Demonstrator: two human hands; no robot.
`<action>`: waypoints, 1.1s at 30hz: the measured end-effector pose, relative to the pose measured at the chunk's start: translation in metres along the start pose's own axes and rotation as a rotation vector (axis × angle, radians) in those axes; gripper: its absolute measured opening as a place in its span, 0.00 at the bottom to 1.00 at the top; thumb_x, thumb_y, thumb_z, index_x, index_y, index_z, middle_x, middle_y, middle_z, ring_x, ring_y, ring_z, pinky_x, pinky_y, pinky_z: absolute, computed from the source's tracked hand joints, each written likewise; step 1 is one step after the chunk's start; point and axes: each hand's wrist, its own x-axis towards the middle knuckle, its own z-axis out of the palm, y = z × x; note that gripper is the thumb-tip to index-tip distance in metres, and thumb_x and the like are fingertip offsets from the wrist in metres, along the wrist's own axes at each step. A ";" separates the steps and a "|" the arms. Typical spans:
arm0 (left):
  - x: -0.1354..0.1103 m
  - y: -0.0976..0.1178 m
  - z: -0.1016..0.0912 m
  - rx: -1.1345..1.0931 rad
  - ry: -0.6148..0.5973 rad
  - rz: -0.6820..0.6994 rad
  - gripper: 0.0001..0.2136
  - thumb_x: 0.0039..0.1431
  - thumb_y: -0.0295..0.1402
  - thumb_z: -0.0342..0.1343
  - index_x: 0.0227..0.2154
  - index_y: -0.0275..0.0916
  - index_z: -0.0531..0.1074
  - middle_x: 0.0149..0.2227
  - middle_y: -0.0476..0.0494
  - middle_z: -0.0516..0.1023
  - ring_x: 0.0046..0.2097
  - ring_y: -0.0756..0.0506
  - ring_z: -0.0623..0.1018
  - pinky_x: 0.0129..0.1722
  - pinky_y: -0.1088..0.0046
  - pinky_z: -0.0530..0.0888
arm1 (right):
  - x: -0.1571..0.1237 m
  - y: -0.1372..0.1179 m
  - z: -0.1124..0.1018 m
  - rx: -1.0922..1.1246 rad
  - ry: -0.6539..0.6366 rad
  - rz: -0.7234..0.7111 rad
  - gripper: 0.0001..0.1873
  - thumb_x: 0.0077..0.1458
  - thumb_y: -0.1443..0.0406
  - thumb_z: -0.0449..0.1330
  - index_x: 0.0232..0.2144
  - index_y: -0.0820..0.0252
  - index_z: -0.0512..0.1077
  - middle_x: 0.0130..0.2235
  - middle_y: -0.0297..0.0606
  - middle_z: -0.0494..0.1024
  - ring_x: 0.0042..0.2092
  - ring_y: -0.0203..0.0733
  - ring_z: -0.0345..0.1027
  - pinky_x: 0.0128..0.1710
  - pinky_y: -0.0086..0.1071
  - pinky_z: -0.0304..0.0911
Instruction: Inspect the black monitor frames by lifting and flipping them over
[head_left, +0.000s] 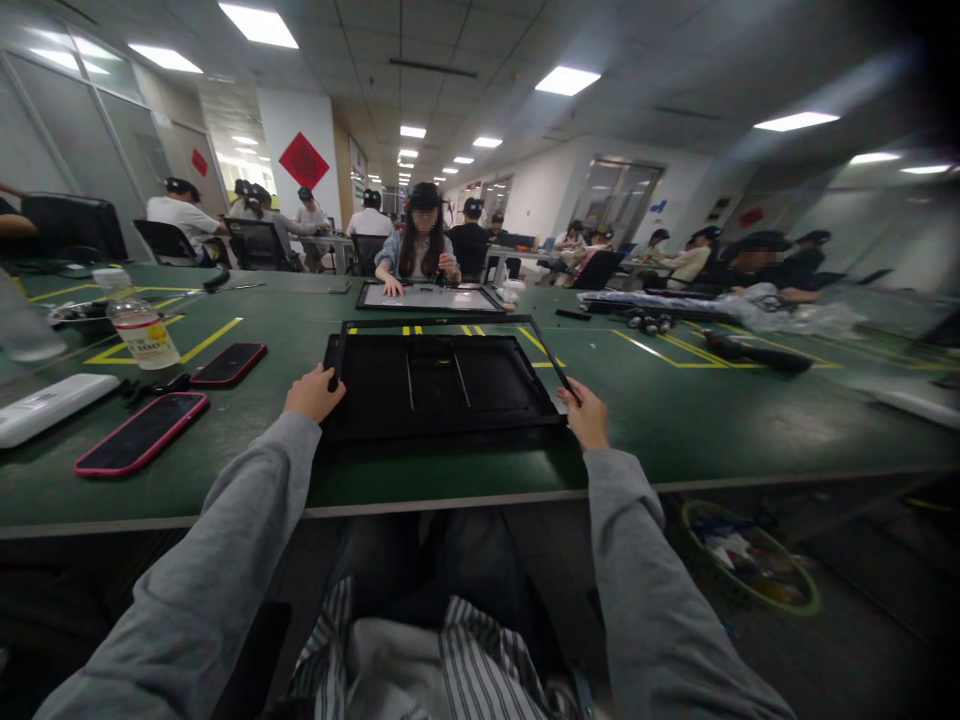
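The left hand (pixel 313 393) has its grip pressed around the left rail of a thin black frame (pixel 442 322), near that rail's front end. The right hand (pixel 583 413) pinches the right rail of the same frame between thumb and fingers. The frame is lifted at the front, so it hangs tilted just above a flat black panel (pixel 442 388) whose ribbed back faces up. The panel lies flat at the near edge of the tabletop (pixel 675 420), straight in front of the person, between the two grey sleeves.

The tabletop is a dark green mat marked with yellow lines, long and wide, running far out to both sides. To the left of the panel lie two dark phones with red cases (pixel 142 433), one nearer than the other, with a white oblong device (pixel 52 405) beside them and a clear plastic bottle (pixel 139 325) standing further back. Across the tabletop another person (pixel 420 245) sits with hands on a pale panel (pixel 429 297). To the right, crumpled clear plastic wrapping (pixel 795 312) lies heaped along the far edge.

The room is a large open workroom with a tiled ceiling and rows of bright panel lights. Many seated people in dark caps fill the tables behind. A red diamond sign (pixel 304 160) hangs on a white pillar, and glass partitions line the left wall. Under the tabletop at the right stands a green-rimmed bin (pixel 750 570) on the grey floor.
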 end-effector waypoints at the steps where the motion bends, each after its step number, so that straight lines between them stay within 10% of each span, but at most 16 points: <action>1: -0.002 -0.002 -0.002 -0.001 0.014 -0.003 0.23 0.65 0.44 0.46 0.58 0.41 0.72 0.59 0.33 0.74 0.56 0.32 0.76 0.53 0.54 0.72 | -0.001 -0.004 0.001 0.009 0.001 -0.008 0.26 0.54 0.59 0.56 0.53 0.65 0.74 0.45 0.52 0.82 0.46 0.53 0.78 0.53 0.52 0.69; 13: -0.018 -0.031 0.008 -0.121 -0.067 -0.081 0.24 0.64 0.45 0.49 0.59 0.43 0.71 0.52 0.37 0.80 0.51 0.35 0.79 0.48 0.61 0.73 | -0.022 -0.014 0.009 -0.027 -0.111 0.032 0.20 0.52 0.61 0.57 0.47 0.60 0.73 0.46 0.50 0.81 0.52 0.54 0.74 0.58 0.55 0.65; 20: 0.013 -0.060 0.017 -0.179 -0.075 -0.032 0.22 0.63 0.43 0.51 0.56 0.43 0.75 0.48 0.41 0.82 0.48 0.39 0.80 0.47 0.69 0.73 | -0.028 -0.004 0.025 0.062 -0.199 0.092 0.25 0.54 0.60 0.56 0.53 0.59 0.66 0.41 0.46 0.79 0.42 0.50 0.75 0.49 0.50 0.70; 26: 0.048 -0.066 0.027 -0.151 -0.031 -0.081 0.21 0.63 0.38 0.49 0.55 0.38 0.74 0.50 0.39 0.81 0.51 0.41 0.79 0.50 0.70 0.72 | -0.005 -0.017 0.064 -0.098 -0.179 0.033 0.22 0.54 0.63 0.54 0.52 0.60 0.67 0.51 0.52 0.77 0.54 0.55 0.71 0.58 0.54 0.64; 33: 0.042 -0.068 0.036 -0.159 0.055 -0.088 0.23 0.63 0.36 0.48 0.60 0.36 0.70 0.53 0.36 0.79 0.53 0.40 0.78 0.53 0.67 0.71 | -0.004 -0.016 0.067 -0.113 -0.148 -0.033 0.21 0.57 0.62 0.54 0.52 0.59 0.70 0.48 0.49 0.80 0.52 0.54 0.73 0.57 0.53 0.66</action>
